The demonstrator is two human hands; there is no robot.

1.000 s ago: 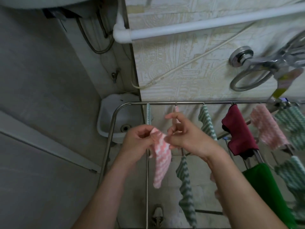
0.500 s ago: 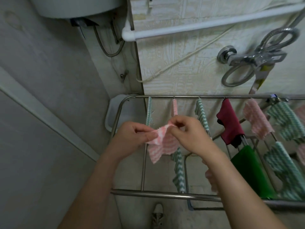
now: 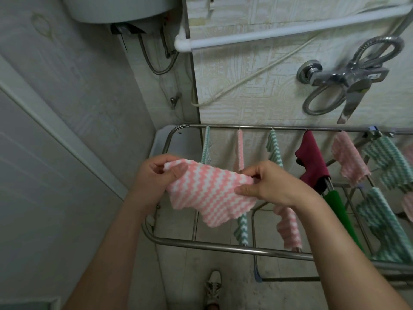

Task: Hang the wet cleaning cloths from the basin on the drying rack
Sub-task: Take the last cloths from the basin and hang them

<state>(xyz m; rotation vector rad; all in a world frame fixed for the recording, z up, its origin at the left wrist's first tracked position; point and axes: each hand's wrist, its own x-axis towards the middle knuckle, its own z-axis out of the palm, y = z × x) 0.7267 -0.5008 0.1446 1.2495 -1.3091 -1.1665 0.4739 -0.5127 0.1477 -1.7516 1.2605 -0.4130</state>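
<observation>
A person's left hand [image 3: 154, 175] and right hand [image 3: 270, 186] each pinch an upper corner of a pink-and-white striped cloth [image 3: 210, 193], holding it spread above the near rail of a steel drying rack [image 3: 223, 248] already hung with cloths.

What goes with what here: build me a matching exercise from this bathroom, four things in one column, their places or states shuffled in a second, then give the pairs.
Column A
1. pink-and-white cloth
2. maroon cloth
3. shower hose
4. white pipe

Column B
a. runs across the wall above the tap
b. stretched between the left hand and the right hand
c. hangs in loops at the tap
d. draped over a rod of the drying rack

Pairs: 1-b, 2-d, 3-c, 4-a
</observation>
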